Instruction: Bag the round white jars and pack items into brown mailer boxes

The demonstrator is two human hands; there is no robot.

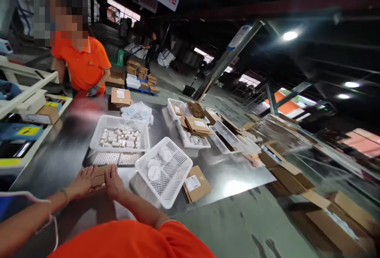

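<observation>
Both my hands grip a small brown cardboard box low over the near side of the metal table. My left hand closes on its left end, and my right hand on its right end. Just beyond them lies a white basket with many small white bottles with gold-coloured parts. To the right, a tilted white basket holds a few round white-lidded jars. Flat cardboard pieces with a white label lie beside that basket.
A co-worker in an orange shirt stands at the far left of the metal table. A clear plastic bag and more white baskets sit farther back. Open cartons stand at the right. A conveyor frame is at left.
</observation>
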